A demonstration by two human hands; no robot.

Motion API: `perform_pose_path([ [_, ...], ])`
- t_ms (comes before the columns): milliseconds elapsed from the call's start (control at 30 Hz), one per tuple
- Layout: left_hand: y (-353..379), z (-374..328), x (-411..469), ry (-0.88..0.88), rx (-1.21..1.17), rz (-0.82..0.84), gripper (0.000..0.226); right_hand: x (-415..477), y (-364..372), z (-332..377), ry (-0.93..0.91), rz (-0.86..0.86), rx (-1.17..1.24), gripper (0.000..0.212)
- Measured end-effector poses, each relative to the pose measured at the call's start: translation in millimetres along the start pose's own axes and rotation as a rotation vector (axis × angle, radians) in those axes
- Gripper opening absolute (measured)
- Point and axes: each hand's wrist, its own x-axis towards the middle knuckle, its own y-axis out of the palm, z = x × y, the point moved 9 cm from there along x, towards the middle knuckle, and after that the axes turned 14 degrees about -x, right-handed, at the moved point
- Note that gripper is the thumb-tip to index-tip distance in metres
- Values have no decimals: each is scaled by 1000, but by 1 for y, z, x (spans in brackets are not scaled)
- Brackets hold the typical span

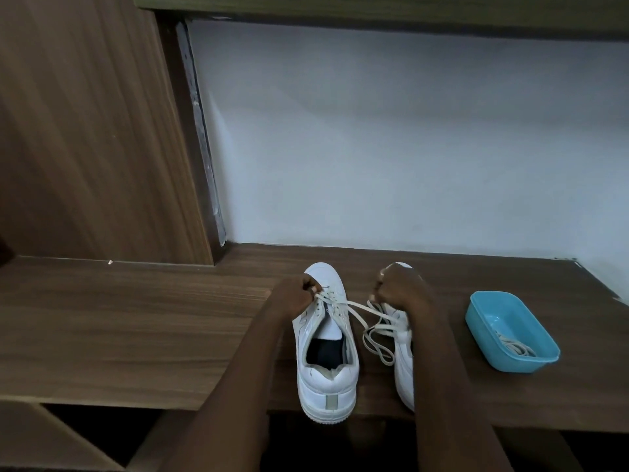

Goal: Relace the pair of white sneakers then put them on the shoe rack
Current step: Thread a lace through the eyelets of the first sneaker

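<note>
- Your left hand [297,296] pinches the lace [357,306] in its fingers at the far eyelets of the left sneaker [326,379].
- Your right hand [396,287] grips the lace's free run, stretched rightward across the sneaker's near-far length.

On my feed I see two bare arms, the left forearm [238,369] and the right forearm [442,369]. Both are long, slim and uncovered (frame edge to wrist). Each ends in a bare grip over the tabletop [136,335]: the left grip [296,296] and the right grip [396,287], which shows a couple of fingernails.
</note>
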Motion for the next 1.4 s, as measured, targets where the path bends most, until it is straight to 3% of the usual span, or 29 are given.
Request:
perform_pose_path([
  [67,2,-1,0,9,-15,-6,18,3,4,20,-33,-92,157,8],
  [233,5,-4,2,22,-11,-4,13,12,30,53,-122,-109,163,18],
  [500,5,-4,0,47,16,30,11,20,15,-14,149,-149,136,39],
  [567,5,-4,0,51,13,30,12,20,16,-21,155,-45,74,29],
  [633,5,-4,0,56,16,28,11,16,26,-17,92,199,-55,14],
  [700,7,-3,1,60,21,32,15,16,38,-15,66,309,-75,16],
  [767,8,-2,2,53,14,31,21,16,32,-7,39,163,-111,24],
  [833,9,-3,2,59,13,19,23,14,23,7,11,-5,-12,15],
  [900,9,-4,3,72,16,7,22,12,21,20,-5,-64,123,14],
  [967,9,-4,4,83,20,-1,21,11,26,33,-31,-49,185,21],
  [1167,11,-5,4,96,22,-1,18,12,33,28,24,-27,244,10],
  [1300,11,-4,5,96,46,15,20,-3,16,8,116,-24,176,39],
  [1400,8,-2,6,95,50,6,24,-11,7,-1,160,-36,162,40],
])
